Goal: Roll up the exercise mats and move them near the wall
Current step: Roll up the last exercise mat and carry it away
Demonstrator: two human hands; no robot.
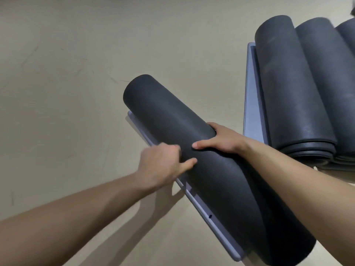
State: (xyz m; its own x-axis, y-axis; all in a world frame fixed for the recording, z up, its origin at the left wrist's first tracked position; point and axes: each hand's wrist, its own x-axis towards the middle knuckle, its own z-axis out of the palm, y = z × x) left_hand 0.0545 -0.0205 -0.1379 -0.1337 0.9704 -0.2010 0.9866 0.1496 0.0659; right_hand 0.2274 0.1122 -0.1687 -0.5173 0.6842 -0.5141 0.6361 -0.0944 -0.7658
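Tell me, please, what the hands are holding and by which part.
Both hold the rolled dark mat near its middle: the left hand grips its left side, thumb on the roll; the right hand curls over its top.

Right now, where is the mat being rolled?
In the head view the mat lies diagonally at centre on the floor, gripped by the left hand and right hand, with other rolled mats to its right.
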